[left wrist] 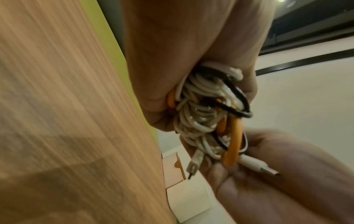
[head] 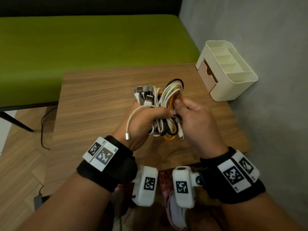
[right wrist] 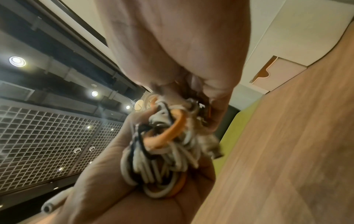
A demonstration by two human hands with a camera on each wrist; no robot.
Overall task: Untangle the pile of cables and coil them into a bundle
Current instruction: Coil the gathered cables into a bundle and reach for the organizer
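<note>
A bundle of white, black and orange cables point(head: 164, 104) is held above the wooden table point(head: 93, 100). My left hand point(head: 148, 117) grips the bundle round its middle, and several USB plugs point(head: 143, 95) stick up above the fist. One white cable end with a metal tip point(head: 128, 136) drapes over the back of that hand. My right hand point(head: 188, 112) pinches strands on the bundle's right side, near an orange loop point(head: 175, 97). The left wrist view shows the cable loops point(left wrist: 203, 112) in the fist and loose plugs point(left wrist: 258, 166) over the right palm. The right wrist view shows the same tangle point(right wrist: 164, 145), blurred.
A cream desk organizer point(head: 231, 70) with a pink drawer stands at the table's far right corner by the grey wall. A green bench point(head: 83, 47) lies beyond the table. A thin dark cord point(head: 43, 124) trails on the floor at the left.
</note>
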